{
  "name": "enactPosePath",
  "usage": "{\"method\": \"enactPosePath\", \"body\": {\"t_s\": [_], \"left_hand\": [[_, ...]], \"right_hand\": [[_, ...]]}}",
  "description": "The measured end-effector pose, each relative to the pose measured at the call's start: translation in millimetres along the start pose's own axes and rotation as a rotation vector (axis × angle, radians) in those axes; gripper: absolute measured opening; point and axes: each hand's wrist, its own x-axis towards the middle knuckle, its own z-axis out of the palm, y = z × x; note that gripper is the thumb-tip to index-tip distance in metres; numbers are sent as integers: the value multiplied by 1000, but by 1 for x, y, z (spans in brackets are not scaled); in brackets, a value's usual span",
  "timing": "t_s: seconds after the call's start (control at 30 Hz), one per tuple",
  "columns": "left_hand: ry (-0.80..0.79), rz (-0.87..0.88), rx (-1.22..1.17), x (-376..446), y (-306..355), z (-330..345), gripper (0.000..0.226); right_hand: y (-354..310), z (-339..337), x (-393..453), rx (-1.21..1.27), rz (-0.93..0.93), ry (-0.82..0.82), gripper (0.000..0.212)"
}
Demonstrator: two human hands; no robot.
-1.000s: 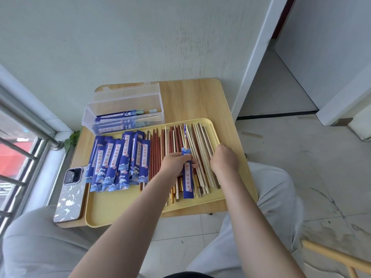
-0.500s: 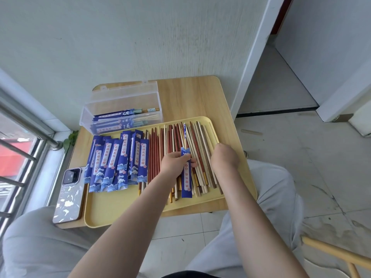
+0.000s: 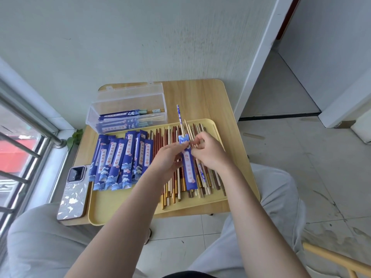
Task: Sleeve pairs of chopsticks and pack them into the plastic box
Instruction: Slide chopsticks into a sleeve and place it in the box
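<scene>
Left hand: pinches sleeve over tray.
Right hand: pinches chopstick.
Box: 11 o'clock.
Phone: 8 o'clock.

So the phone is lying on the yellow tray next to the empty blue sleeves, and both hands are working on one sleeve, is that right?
Not quite. The phone lies on the wooden table, just off the left edge of the yellow tray, as the head view shows. The rest holds: the left hand and right hand both work on one sleeve.
</scene>
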Motion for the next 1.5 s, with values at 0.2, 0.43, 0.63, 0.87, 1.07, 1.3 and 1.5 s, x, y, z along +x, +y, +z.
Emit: {"method": "enactPosePath", "body": {"t_s": [0.2, 0.43, 0.63, 0.87, 1.07, 1.3, 1.5], "left_hand": [[-18, 86, -115, -9, 19, -32, 25], [143, 64, -211, -21, 23, -51, 22], [224, 92, 17, -31, 26, -56, 11], [262, 165, 482, -33, 14, -65, 14], [226, 207, 528, -36, 10, -68, 12], [209, 293, 502, -37, 17, -65, 13], [218, 287, 478, -39, 21, -63, 12]], "right_hand": [[-21, 12, -8, 346, -54, -238, 13], [-39, 12, -4, 637, -183, -83, 15], [-72, 11, 9, 424, -250, 432, 14], [-100, 26, 23, 462, -299, 440, 22], [-106, 38, 22, 408, -293, 404, 21], [-95, 50, 25, 156, -335, 370, 18], [-96, 43, 23, 181, -241, 226, 72]]}}
